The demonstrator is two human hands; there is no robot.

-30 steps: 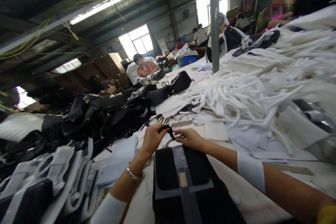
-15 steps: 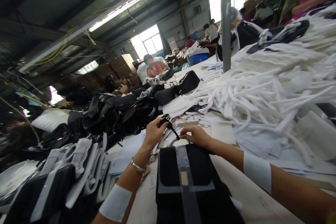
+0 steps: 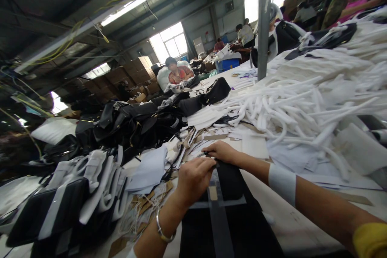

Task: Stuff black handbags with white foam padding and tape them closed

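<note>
A black bag lies on the table in front of me, with a clear strip running down its flap over a small beige label. My left hand, closed in a pinch, is over the upper left part of the flap; what its fingertips hold is hidden. Just beyond the bag's top edge, my right hand is closed on a small dark strap end. The rest of the strap is hidden behind the hands.
White foam strips are heaped at the right. Black bags pile up at the left, with a wrapped black bag nearer me. Paper sheets and scraps lie beyond my left hand. A metal post and a seated person are farther back.
My left hand has come down and toward me, from holding the raised black strap to over the flap. My right hand has shifted slightly left and stays by the bag's top edge.
</note>
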